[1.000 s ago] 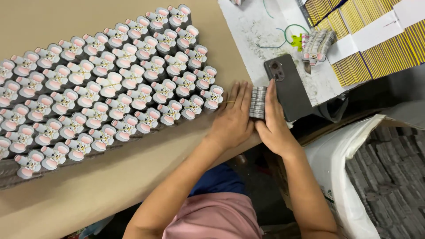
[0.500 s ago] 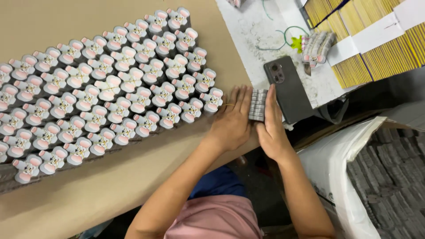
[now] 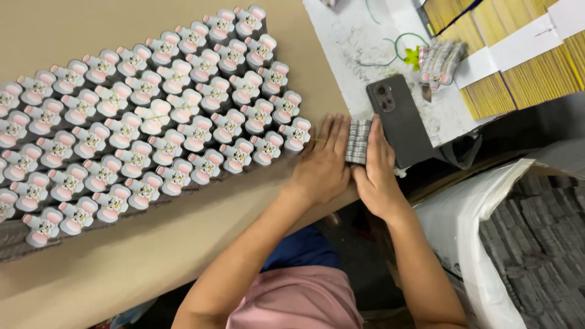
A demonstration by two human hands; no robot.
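Both hands [image 3: 350, 167] flat around grey stack [image 3: 358, 141]

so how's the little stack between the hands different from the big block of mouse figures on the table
The grey stack is small and pressed between the left hand and right hand; the block of mouse figures is far larger, spreads in many rows on the table, and neither hand grips it. The stack shows only plain grey edges, while the block shows pink-and-white mouse faces pointing up. Both are tightly packed pieces; whether they are the same kind cannot be told.
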